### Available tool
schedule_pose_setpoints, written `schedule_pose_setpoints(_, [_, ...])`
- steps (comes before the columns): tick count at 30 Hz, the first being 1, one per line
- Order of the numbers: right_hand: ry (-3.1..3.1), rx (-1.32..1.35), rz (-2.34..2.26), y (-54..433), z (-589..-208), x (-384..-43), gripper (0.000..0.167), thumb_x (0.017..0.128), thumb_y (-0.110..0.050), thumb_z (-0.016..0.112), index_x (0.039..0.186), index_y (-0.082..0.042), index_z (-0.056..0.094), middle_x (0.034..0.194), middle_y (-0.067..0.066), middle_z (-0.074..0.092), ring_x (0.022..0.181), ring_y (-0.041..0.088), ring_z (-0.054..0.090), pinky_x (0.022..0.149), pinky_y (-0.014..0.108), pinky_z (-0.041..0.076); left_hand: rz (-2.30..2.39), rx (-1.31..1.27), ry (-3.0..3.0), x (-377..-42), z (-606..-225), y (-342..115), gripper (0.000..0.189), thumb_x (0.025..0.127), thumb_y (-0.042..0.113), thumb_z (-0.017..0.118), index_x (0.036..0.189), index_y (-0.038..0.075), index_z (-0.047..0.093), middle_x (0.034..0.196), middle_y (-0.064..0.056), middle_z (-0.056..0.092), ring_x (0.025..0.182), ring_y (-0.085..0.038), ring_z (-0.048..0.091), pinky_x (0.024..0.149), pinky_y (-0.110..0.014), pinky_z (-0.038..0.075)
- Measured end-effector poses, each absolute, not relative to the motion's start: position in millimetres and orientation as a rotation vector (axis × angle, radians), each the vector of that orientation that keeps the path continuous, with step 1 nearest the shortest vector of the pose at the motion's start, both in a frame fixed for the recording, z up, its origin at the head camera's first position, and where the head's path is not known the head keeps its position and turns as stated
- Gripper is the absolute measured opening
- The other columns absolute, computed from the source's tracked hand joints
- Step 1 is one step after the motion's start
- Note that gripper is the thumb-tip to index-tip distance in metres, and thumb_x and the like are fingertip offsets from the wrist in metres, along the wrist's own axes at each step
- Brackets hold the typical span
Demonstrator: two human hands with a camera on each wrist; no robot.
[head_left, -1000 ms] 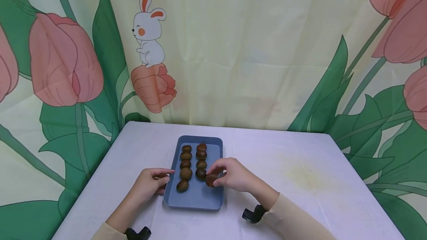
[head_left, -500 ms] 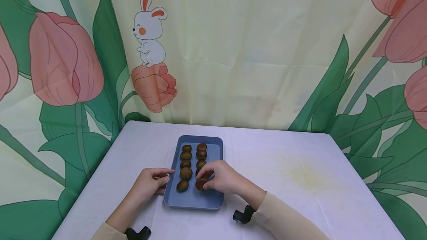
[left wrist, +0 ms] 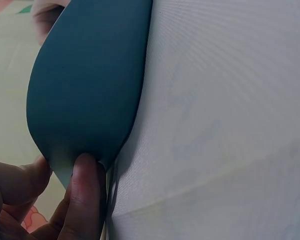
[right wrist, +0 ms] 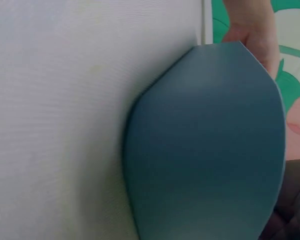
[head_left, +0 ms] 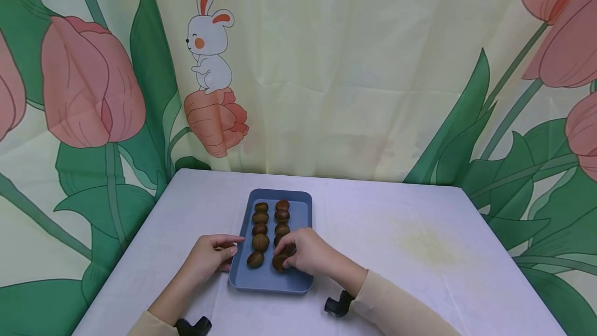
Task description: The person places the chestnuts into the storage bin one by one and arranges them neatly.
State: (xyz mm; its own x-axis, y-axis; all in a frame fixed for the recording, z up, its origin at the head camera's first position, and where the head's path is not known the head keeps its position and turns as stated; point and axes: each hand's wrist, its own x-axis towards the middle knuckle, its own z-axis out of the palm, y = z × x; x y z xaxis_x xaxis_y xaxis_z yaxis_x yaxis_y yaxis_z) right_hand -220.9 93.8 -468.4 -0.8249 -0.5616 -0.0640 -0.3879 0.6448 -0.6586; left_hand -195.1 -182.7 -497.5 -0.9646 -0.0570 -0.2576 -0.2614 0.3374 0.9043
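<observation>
A blue rectangular tray [head_left: 298, 281] lies on the table with brown chestnuts in two columns. The left column holds several, with a chestnut [head_left: 255, 260] at its near end. My right hand [head_left: 308, 250] pinches a chestnut [head_left: 279, 263] between thumb and fingers at the near end of the right column, low over the tray floor. Its fingers partly cover the chestnut just beyond. My left hand [head_left: 210, 258] holds the tray's left side, index fingertip at the rim. In the left wrist view, fingers [left wrist: 85, 185] press the tray's outer wall [left wrist: 90, 75]. The right wrist view shows the tray wall [right wrist: 205, 140], chestnuts hidden.
A white cloth covers the table [head_left: 396, 232], with a faint yellowish stain on the right. Behind it hangs a curtain [head_left: 326, 66] printed with tulips and a rabbit. Black wrist mounts [head_left: 339, 305] sit at both sleeves.
My right hand has moved left and slightly nearer with the chestnut, from the tray's right part to the near end of the right column. My left hand has stayed at the tray's edge.
</observation>
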Motion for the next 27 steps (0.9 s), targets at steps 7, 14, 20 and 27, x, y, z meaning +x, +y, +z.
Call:
schedule_pose_setpoints(7, [2.642,-0.836,-0.911,93,-471,-219,0.027,0.084,-0.006,0.089,0.1,-0.028,0.084,0.105,-0.01,0.08,0.101,0.006,0.069,0.083,0.022,0.056,1.686,-0.296,2.419,-195,-498,-183,0.027,0.099,-0.001,0.072,0.122,0.01,0.083,0.111,-0.013,0.074,0.087,-0.017,0.068,0.067,-0.032,0.067])
schedule_pose_setpoints(14, [2.676,-0.871,-0.879,92,-472,-218,0.028,0.089,-0.004,0.085,0.104,-0.027,0.085,0.106,-0.011,0.081,0.107,0.008,0.072,0.09,0.025,0.06,1.681,-0.301,2.414,-196,-498,-183,0.027,0.1,0.0,0.072,0.122,0.011,0.083,0.113,-0.014,0.074,0.087,-0.017,0.068,0.068,-0.032,0.067])
schedule_pose_setpoints(20, [2.675,-0.856,-0.869,95,-470,-220,0.033,0.09,-0.001,0.081,0.105,-0.03,0.085,0.107,-0.014,0.081,0.111,0.009,0.072,0.091,0.027,0.06,1.682,-0.292,2.414,-196,-498,-183,0.027,0.099,0.0,0.072,0.122,0.011,0.083,0.113,-0.013,0.075,0.087,-0.017,0.068,0.068,-0.033,0.067])
schedule_pose_setpoints(27, [2.622,-0.826,-0.94,101,-462,-223,0.03,0.092,-0.001,0.08,0.104,-0.028,0.085,0.11,-0.012,0.081,0.11,0.012,0.074,0.085,0.025,0.061,1.679,-0.287,2.415,-196,-497,-183,0.027,0.099,0.0,0.072,0.122,0.01,0.083,0.112,-0.014,0.075,0.084,-0.016,0.069,0.067,-0.032,0.067])
